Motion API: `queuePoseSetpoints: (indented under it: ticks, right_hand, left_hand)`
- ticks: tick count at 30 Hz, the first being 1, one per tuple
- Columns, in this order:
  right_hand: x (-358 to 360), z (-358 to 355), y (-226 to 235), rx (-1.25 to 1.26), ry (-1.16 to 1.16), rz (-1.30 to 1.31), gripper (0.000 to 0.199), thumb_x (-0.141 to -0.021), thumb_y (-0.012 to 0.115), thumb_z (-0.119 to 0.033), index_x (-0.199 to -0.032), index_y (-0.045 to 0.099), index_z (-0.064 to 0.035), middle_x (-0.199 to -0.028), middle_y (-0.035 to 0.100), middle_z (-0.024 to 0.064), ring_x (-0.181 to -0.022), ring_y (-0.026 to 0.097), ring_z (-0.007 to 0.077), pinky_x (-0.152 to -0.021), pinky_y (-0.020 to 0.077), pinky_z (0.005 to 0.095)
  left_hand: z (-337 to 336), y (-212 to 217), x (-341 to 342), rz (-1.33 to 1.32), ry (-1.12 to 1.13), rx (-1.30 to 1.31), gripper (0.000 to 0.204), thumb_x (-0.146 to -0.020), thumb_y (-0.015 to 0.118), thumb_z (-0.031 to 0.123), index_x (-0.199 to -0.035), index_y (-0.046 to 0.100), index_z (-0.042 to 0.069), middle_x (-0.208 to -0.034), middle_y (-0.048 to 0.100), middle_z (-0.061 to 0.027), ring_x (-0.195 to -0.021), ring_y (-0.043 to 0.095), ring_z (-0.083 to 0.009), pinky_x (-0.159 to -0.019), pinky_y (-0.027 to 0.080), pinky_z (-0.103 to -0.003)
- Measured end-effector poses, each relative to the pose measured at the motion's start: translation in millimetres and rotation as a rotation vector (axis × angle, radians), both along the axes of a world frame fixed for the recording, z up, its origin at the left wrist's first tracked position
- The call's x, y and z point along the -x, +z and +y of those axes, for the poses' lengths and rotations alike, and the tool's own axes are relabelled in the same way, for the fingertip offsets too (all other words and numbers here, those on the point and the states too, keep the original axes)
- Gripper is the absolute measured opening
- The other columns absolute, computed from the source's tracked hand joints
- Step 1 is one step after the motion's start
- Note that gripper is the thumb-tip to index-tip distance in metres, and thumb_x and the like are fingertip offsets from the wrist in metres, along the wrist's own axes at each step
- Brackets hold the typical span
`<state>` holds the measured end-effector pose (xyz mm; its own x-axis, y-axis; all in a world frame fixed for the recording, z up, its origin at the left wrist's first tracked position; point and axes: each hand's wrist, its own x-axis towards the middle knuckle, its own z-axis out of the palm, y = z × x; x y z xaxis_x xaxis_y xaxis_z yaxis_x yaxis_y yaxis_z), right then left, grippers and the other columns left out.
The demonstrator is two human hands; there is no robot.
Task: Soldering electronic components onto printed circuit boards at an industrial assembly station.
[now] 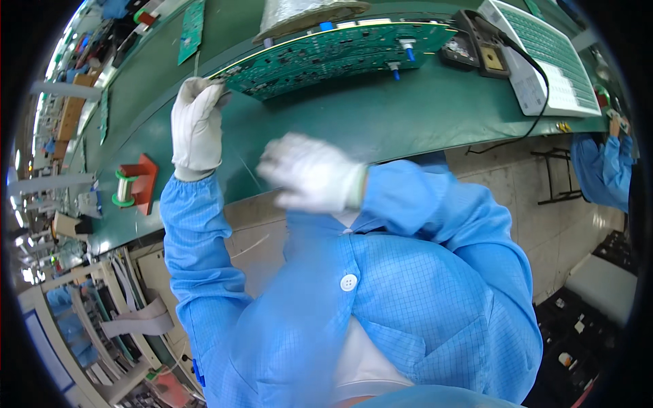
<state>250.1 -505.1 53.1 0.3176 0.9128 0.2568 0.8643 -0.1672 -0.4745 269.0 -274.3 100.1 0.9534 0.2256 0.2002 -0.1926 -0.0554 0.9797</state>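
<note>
My left hand (197,122), in a white glove, is closed at the left end of a long green circuit board (326,62). The board stands tilted on its edge above the bench, with two blue-tipped parts sticking out toward me near its right end. My right hand (309,173), also gloved in white, is in front of my chest at the near bench edge, apart from the board. Motion smears its fingers, so their pose is unclear.
Behind the board stands a large wrapped spool (306,10). A soldering-iron stand (479,44) and a white tray with green boards (551,64) are at right, a dark cable trailing past. A solder reel on a red holder (139,183) sits left. Another person (602,166) works far right.
</note>
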Motion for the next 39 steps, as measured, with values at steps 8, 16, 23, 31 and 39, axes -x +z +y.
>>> queuePoseSetpoints:
  ticks: [8, 16, 23, 31, 39]
  right_hand:
    - [-61.0, -199.8, -9.6, 0.194, -0.848, -0.239, 0.06, -0.091, 0.059, -0.04, -0.135, 0.053, -0.0001, -0.14, 0.05, 0.0245, -0.13, 0.047, 0.0405, -0.11, 0.038, 0.0442]
    - [-97.5, -238.7, -7.1, 0.304, -1.279, -0.364, 0.056, -0.092, 0.065, -0.039, -0.141, 0.052, -0.0153, -0.119, 0.061, 0.0211, -0.106, 0.062, 0.038, -0.091, 0.0497, 0.0447]
    - [-147.3, -217.1, 7.5, 0.325, -1.001, -0.459, 0.041, -0.091, 0.064, -0.038, -0.122, 0.062, -0.0116, -0.12, 0.063, 0.0139, -0.104, 0.062, 0.0363, -0.086, 0.051, 0.0448]
    - [-145.4, -221.5, -6.5, 0.279, -1.075, -0.6, 0.049, -0.093, 0.064, -0.031, -0.137, 0.054, -0.0103, -0.133, 0.058, 0.02, -0.116, 0.058, 0.0378, -0.096, 0.0491, 0.0445]
    - [-106.1, -196.4, -34.4, -0.005, -0.801, -0.24, 0.05, -0.095, 0.06, -0.021, -0.14, 0.052, -0.0021, -0.139, 0.056, 0.0156, -0.126, 0.056, 0.0264, -0.106, 0.0448, 0.0357]
  left_hand:
    - [-0.3, -10.4, 0.0, -0.096, -0.016, 0.23, 0.022, -0.092, 0.068, 0.015, -0.105, 0.055, 0.003, -0.096, 0.056, -0.0033, -0.096, 0.055, -0.0147, -0.096, 0.045, -0.036]
    - [-5.2, -9.9, 1.2, -0.105, 0.031, 0.23, 0.026, -0.09, 0.069, 0.014, -0.108, 0.057, 0.0, -0.1, 0.062, -0.0069, -0.094, 0.058, -0.016, -0.089, 0.046, -0.033]
    - [-17.8, 0.3, 3.2, -0.043, 0.094, 0.092, 0.028, -0.087, 0.071, 0.016, -0.104, 0.06, -0.004, -0.098, 0.067, -0.0091, -0.089, 0.059, -0.0144, -0.084, 0.047, -0.028]
    - [-29.9, 2.2, 33.1, 0.061, 0.244, 0.045, 0.018, -0.081, 0.074, 0.005, -0.089, 0.058, 0.001, -0.089, 0.063, -0.0028, -0.074, 0.049, -0.0062, -0.066, 0.041, -0.021]
    - [-36.4, -20.5, 60.7, -0.03, 0.216, 0.058, 0.036, -0.078, 0.078, -0.002, -0.084, 0.043, 0.004, -0.099, 0.068, -0.0147, -0.093, 0.064, -0.0167, -0.081, 0.053, -0.029]
